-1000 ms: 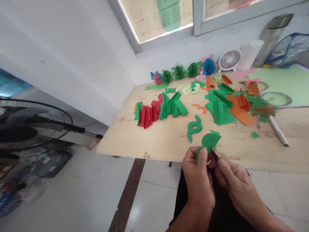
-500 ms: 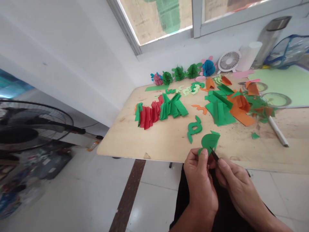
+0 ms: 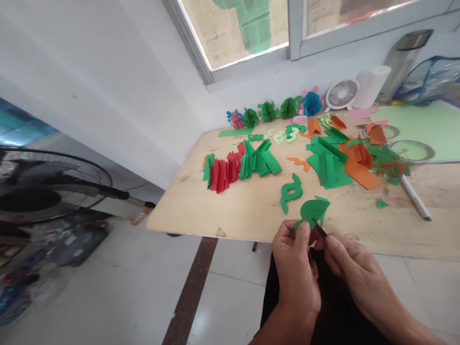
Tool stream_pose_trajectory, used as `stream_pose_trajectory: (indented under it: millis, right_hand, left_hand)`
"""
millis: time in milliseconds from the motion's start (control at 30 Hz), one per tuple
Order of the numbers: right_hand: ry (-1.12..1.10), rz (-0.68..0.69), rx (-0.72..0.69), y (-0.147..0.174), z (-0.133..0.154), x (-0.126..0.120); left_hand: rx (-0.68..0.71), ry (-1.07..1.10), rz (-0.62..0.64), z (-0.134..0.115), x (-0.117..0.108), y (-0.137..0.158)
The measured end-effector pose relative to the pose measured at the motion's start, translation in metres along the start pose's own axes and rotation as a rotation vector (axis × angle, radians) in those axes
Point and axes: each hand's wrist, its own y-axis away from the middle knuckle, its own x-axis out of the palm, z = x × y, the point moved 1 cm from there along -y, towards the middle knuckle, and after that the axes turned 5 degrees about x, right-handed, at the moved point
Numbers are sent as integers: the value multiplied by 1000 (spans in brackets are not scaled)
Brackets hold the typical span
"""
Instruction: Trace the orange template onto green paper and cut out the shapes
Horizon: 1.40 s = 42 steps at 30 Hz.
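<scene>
Near the table's front edge, my left hand (image 3: 295, 254) pinches a folded piece of green paper (image 3: 313, 211) with a rounded cut outline, thumb on top. My right hand (image 3: 350, 261) is closed on a slim dark pointed tool (image 3: 321, 230). Its tip lies against the paper, just right of my left thumb; whether it is scissors or a knife I cannot tell. Behind the paper lies a curly green paper cutout (image 3: 292, 191), with a small orange cutout (image 3: 299, 164) farther back.
Folded red strips (image 3: 224, 172) and green strips (image 3: 259, 160) stand left of centre. Green sheets (image 3: 328, 167) and orange paper (image 3: 359, 167) are heaped to the right, near a white pen (image 3: 416, 197). Paper figures (image 3: 268, 111) and a small fan (image 3: 342, 94) line the wall.
The tool's tip has stayed at the paper while my right hand has shifted slightly right. The green paper has turned a little, and the whole view has moved slightly.
</scene>
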Motion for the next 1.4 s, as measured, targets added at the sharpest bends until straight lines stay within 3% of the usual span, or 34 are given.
stream_pose_trajectory:
  millis: [467,800,1400]
  right_hand:
    - [-7,56,14,-1,-2,-4]
    - [4,22,-17,0,-3,-3]
    - [44,25,-31,2,3,-2]
  left_hand:
    - [50,-111,10,-5,-6,-10]
    - [-32,66,31,1,0,-2]
    - [-71,110,21,5,-5,2]
